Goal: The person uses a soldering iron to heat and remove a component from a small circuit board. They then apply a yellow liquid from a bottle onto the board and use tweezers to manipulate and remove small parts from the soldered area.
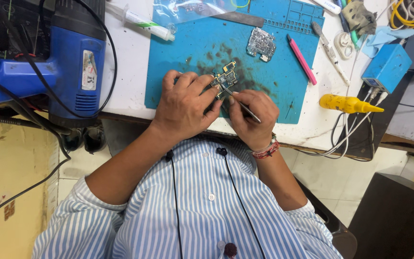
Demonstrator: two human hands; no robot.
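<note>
Two hands work on a blue mat (264, 62): left hand (183, 103) pinches a circuit board (225, 79), right hand (252, 117) grips tweezers (240, 103) touching it; a syringe (142, 20) lies on the table (130, 72).

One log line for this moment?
left hand: holds small gold circuit board | right hand: thin metal tweezers on board | blue mat

Left hand (183, 103) gripping, right hand (252, 117) seemingly pinching

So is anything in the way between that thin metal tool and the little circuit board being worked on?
Nothing visible. The right hand holds the thin metal tool, whose tip already reaches the small gold-and-black circuit board. The left hand pinches that board's near edge, beside the tip, not across it.
</note>
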